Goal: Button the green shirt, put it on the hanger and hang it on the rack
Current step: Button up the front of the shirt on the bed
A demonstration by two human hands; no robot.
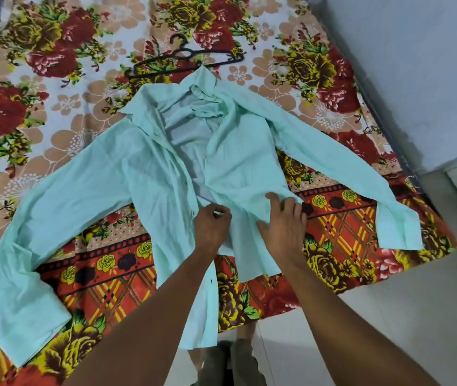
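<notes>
While you lean over the big bed sheet with red and yellow flowers (54,112), the light green long-sleeved shirt (143,176) lies flat on it, front open, sleeves spread wide. Just past its collar lies the thin black plastic hanger (185,55). Your right hand (281,227) presses flat on the right front flap, fingers spread. Your left hand (212,228) pinches the left front edge.

Matt cloth shirt (149,174); black plastic-looking hanger (185,55).

Even soft light; slight blur; edges warped.
</notes>
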